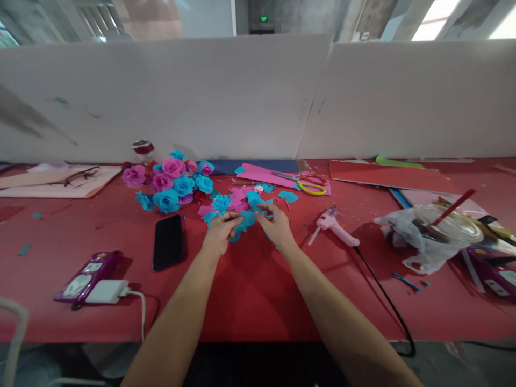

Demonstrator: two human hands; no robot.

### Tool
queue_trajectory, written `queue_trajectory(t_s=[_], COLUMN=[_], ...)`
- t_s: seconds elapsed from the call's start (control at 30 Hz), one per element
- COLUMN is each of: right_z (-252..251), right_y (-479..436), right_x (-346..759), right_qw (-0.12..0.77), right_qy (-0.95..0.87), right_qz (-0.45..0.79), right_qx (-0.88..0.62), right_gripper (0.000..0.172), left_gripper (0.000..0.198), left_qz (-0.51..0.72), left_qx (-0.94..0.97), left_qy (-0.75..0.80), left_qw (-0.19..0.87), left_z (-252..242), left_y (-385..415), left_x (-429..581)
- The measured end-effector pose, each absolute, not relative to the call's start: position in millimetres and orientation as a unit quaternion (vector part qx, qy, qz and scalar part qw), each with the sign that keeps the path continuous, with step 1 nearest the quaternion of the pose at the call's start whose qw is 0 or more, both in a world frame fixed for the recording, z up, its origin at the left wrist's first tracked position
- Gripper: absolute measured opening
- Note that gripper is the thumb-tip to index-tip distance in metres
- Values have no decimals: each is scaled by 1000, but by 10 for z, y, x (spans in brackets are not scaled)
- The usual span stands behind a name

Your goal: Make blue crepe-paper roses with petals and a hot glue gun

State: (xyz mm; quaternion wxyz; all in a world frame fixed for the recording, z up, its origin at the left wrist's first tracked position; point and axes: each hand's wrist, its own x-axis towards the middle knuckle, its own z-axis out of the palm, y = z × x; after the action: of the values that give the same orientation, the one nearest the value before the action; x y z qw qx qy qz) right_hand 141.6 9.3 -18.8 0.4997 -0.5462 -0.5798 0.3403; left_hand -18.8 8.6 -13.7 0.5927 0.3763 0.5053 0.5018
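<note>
Over the middle of the red table, my left hand point(220, 232) is closed in a pinch on a blue paper petal point(247, 219). My right hand point(277, 224) is pinched at the petal's other side, its fingertips partly overlapping the blue paper. Just beyond my hands lies a loose pile of pink paper petals point(238, 198), mixed with blue ones. A ruffled blue paper flower point(221, 203) rests by my left fingers. To the left, finished-looking pink and blue paper roses point(183, 185) are bunched together.
Scissors point(312, 188) lie on pink paper behind the pile. A pink glue gun point(338, 228) with a black cord is at right, near a plastic bag point(419, 236) holding a cup. On the left are a phone point(168, 242) and a purple power strip point(91, 274). A white partition point(181, 97) stands behind.
</note>
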Motion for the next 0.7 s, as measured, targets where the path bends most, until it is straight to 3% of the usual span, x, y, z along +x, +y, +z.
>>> queue_trajectory(t_s=[0.1,0.2,0.33,0.43,0.7], right_z=[-191,-188,-124,-77,-90], right_y=[48,57,77,55,-5], right_x=[1331,1354,1489,1556,1601], right_qw=[492,534,554,514,414], right_qy=[-544,-503,-572,-683,-815], right_qz=[488,498,395,264,122], right_qx=[-474,-463,-458,-448,-387], right_gripper=[26,17,10,16,31], left_gripper=[33,28,24,17,14], left_qz=[505,493,510,536,538], left_qx=[382,437,524,563,579], left_qy=[487,490,509,502,470], left_qw=[602,570,454,380,393], left_z=[-153,-131,-7,98,-40], left_y=[62,22,-39,-85,-80], left_x=[-159,-139,-99,-62,-65])
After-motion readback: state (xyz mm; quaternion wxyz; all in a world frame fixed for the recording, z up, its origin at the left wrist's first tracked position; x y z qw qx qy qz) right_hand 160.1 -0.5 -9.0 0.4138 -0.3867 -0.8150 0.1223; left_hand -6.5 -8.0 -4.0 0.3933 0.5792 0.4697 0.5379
